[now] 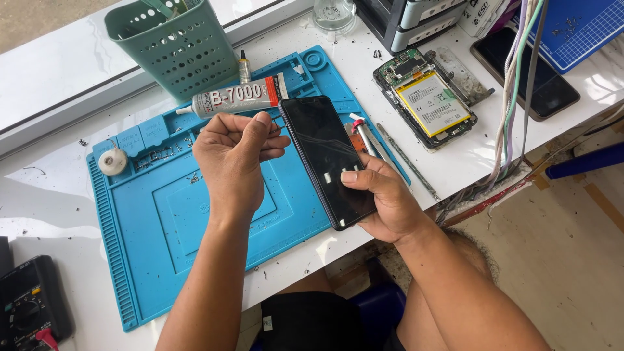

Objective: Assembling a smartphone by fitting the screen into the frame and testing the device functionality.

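Over the blue mat (pixel 162 247), a dark screen panel (pixel 325 156) is held tilted, its near end gripped by the right hand (pixel 383 198) with the thumb pressed on the face and the fingers wrapped under. Its far end is raised off the mat, toward the glue tube (pixel 237 96).

The left hand (pixel 231 156) is closed, thumb and forefinger pinched together at the panel's top left corner. Something thin seems to be pinched there; what it is cannot be told.

Risks, as judged:
- The panel is supported at one end only, so a slipped grip could see it dropped on the mat edge or off the table.
- A thumbprint or smear could be left on the face by the thumb.
- The panel could be flexed or cracked if the pinched corner is pulled too hard.
- Grit is scattered on the mat, so the face could be scratched if laid down.
- The tools (pixel 367 140) under the panel's right edge could be knocked.
- The open phone (pixel 429 104) with its battery exposed is close by and could be bumped.
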